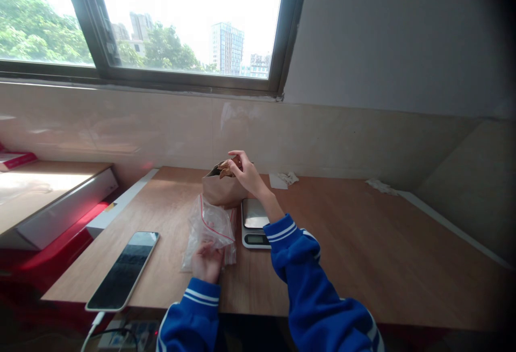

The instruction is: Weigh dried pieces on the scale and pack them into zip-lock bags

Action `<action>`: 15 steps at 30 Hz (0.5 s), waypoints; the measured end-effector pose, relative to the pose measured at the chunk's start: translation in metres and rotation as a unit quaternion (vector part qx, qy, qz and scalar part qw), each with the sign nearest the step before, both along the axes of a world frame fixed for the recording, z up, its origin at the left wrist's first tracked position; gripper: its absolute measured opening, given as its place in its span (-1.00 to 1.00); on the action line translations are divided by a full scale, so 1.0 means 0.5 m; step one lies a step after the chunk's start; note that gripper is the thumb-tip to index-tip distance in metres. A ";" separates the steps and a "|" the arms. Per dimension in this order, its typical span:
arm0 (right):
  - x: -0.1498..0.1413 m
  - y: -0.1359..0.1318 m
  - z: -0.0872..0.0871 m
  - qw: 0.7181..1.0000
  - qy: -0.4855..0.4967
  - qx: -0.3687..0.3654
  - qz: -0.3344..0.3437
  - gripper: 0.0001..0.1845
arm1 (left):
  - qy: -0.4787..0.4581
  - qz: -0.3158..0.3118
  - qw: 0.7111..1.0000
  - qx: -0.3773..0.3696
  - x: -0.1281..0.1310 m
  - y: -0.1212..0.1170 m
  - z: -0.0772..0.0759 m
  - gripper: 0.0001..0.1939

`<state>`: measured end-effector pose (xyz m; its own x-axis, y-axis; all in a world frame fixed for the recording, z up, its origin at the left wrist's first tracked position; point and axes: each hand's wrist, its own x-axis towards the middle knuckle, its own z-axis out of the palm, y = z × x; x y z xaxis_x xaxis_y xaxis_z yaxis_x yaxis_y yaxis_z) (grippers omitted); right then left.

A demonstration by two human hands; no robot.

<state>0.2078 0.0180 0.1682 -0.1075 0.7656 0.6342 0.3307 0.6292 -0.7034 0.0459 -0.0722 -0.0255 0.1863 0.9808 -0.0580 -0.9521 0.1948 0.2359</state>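
My left hand [207, 262] has its fingers closed on a clear zip-lock bag [217, 223] with a red seal line. Under it lie more clear plastic bags [188, 244]. Over the mouth of a brown paper bag [221, 189], my right hand [244, 173] pinches some dry, brown, leaf-like pieces [226, 169]; their exact kind is unclear. The paper bag stands upright behind the plastic bags. Beneath my right wrist is a small digital scale [253, 215], partly hidden by my sleeve, its display facing me.
A phone [124, 270] with a white cable [93, 328] lies at the table's left front edge. Crumpled tissues [287, 179] rest near the back wall, another tissue [381, 186] farther right. A power strip [127, 336] sits below the front edge. A window [181, 24] is above.
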 end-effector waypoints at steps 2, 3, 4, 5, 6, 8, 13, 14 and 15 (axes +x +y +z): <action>0.004 -0.001 0.000 0.999 -0.011 -0.005 -0.040 -0.66 | -0.018 -0.008 1.000 0.009 -0.001 0.001 -0.003 -0.29; 0.005 -0.001 0.001 0.998 -0.017 -0.006 -0.059 -0.65 | -0.024 -0.006 1.000 0.010 0.000 0.000 -0.003 -0.28; 0.006 0.000 0.001 0.997 -0.020 -0.003 -0.075 -0.65 | -0.026 0.001 1.000 0.008 0.000 0.000 -0.002 -0.27; 0.007 0.000 0.001 0.996 -0.020 0.001 -0.087 -0.67 | -0.025 0.009 1.000 0.003 0.001 -0.001 -0.001 -0.27; 0.008 0.002 0.001 0.995 -0.015 0.005 -0.097 -0.70 | -0.022 0.016 1.000 -0.004 0.002 -0.002 0.001 -0.26; 0.008 0.005 0.000 0.994 0.000 0.012 -0.112 -0.75 | -0.020 0.024 0.999 -0.016 0.004 -0.003 0.005 -0.26; 0.001 0.006 -0.006 0.998 0.000 0.000 -0.066 -0.66 | -0.018 0.031 0.999 -0.034 0.006 -0.008 0.017 -0.24; -0.001 0.005 -0.008 0.999 0.004 0.001 -0.047 -0.64 | -0.016 0.033 0.999 -0.040 0.006 -0.010 0.020 -0.25; -0.004 0.003 -0.009 0.999 0.009 0.003 -0.033 -0.63 | -0.014 0.034 0.998 -0.046 0.007 -0.011 0.022 -0.25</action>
